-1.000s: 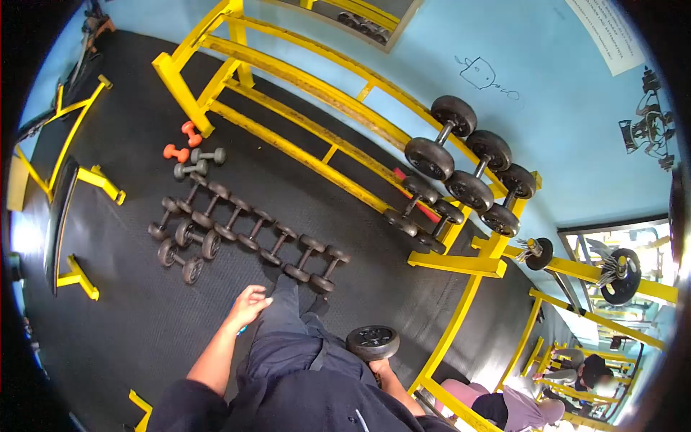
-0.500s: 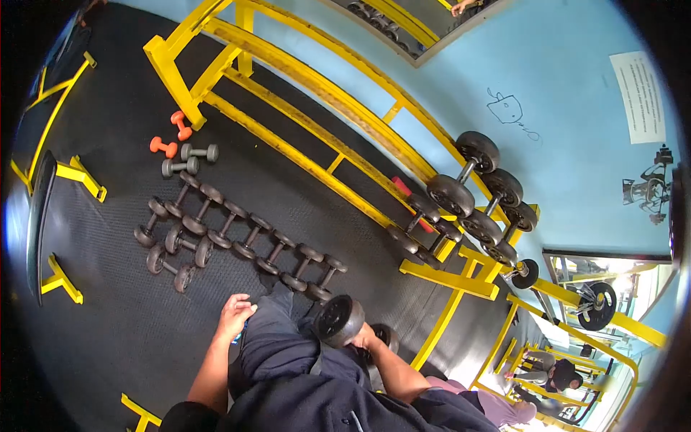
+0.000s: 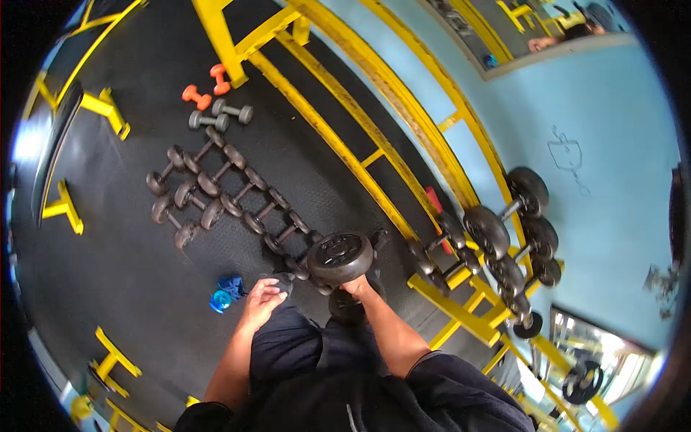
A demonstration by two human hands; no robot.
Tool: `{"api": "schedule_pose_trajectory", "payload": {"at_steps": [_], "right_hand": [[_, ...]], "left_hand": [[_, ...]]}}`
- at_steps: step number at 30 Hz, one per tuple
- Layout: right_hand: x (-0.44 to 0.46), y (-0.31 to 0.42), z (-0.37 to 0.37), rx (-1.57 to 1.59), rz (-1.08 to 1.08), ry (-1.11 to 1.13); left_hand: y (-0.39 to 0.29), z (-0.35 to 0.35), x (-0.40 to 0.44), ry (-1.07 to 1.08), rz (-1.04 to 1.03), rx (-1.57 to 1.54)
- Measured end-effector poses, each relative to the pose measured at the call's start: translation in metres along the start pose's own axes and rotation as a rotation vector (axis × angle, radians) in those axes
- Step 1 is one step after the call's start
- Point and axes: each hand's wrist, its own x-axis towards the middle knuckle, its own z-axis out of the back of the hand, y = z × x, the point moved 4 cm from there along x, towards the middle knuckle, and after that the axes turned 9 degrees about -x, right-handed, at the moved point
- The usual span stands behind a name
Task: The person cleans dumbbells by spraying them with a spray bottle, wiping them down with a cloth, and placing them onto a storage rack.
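Observation:
My right hand (image 3: 354, 286) is wrapped round the handle of a large black dumbbell (image 3: 340, 258). One round weight faces up toward me, and the other shows below the hand in front of my legs. My left hand (image 3: 263, 304) hangs above my dark trousers with its fingers loosely apart and nothing in them. On the black mat beside it lies a blue item (image 3: 222, 300), perhaps a bottle, against a dark blue cloth-like thing (image 3: 232, 285). Beyond my hands, several black dumbbells (image 3: 241, 191) lie in rows on the floor, partly covered at the near end by the held one.
A yellow rack (image 3: 374, 129) runs along the blue wall (image 3: 576, 93), with several large dumbbells (image 3: 529, 193) on its right end. Two orange dumbbells (image 3: 196, 96) and two grey dumbbells (image 3: 232, 111) lie at the far end of the floor rows. At left stands a bench (image 3: 61, 147).
The view has turned, so the rack and wall sit further right. My right hand has lifted the dumbbell a little forward. The blue item by my left hand now shows more fully.

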Motion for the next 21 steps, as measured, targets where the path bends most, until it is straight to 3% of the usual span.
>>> {"api": "schedule_pose_trajectory", "payload": {"at_steps": [1, 3, 7, 13, 17, 21], "right_hand": [[0.007, 0.001, 0.008, -0.013, 0.014, 0.039], [0.023, -0.017, 0.018, 0.493, -0.401, 0.027], [0.057, -0.079, 0.048, 0.777, -0.579, -0.030], [0.108, -0.148, 0.135, 0.939, -0.669, -0.407], [0.143, -0.191, 0.190, 1.085, -0.655, -0.390], [0.169, -0.207, 0.233, 1.014, -0.670, -0.511]], "left_hand": [[0.003, -0.015, 0.001, -0.043, 0.008, 0.019], [0.024, -0.042, 0.008, -0.093, -0.008, 0.023], [0.067, -0.110, 0.010, -0.118, 0.039, -0.067], [0.099, -0.224, 0.071, 0.013, 0.183, 0.057], [0.093, -0.280, 0.131, 0.120, 0.295, 0.094], [0.101, -0.313, 0.171, 0.221, 0.373, 0.106]]}}
